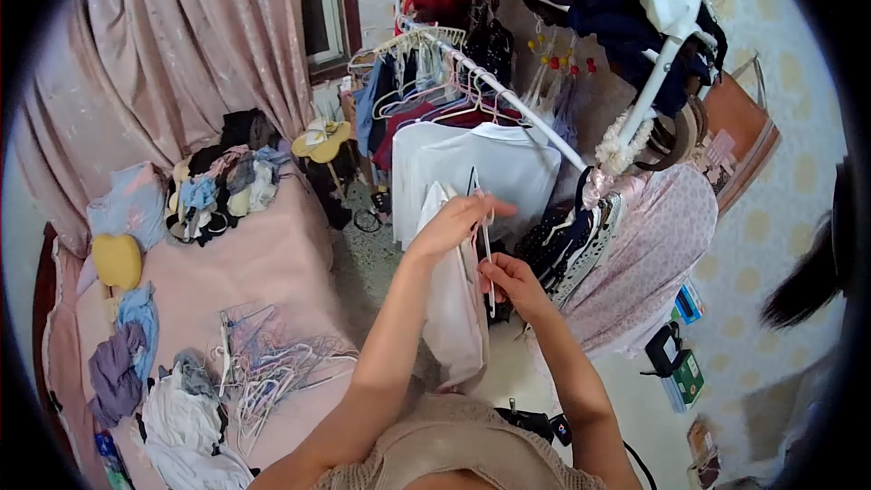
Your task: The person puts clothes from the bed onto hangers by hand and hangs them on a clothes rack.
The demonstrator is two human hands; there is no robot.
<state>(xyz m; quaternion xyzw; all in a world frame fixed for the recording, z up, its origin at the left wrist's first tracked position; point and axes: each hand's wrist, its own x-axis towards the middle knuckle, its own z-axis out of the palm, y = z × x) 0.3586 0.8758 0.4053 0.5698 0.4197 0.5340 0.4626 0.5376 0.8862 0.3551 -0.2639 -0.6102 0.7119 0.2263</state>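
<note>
In front of me hangs a pale, off-white garment (451, 318) with a white clothes hanger (493, 301) at its right side. My left hand (452, 225) is closed around the upper part of the hanger near its hook, with one finger stretched to the right. Lower down, my right hand (513, 282) pinches the hanger's side, thumb and fingers pressed together. Just behind both hands, a white shirt (522, 163) hangs from the rack's rail. The fold of cloth under my left palm is partly hidden.
A white clothes rack (517, 104) carries several garments. To the left, a pink-covered bed (272, 249) holds a tangle of hangers (286, 354), a clothes pile (227, 186) and a white garment (181, 417). At right hangs a pink patterned cloth (644, 254). A small yellow stool (322, 147) stands behind.
</note>
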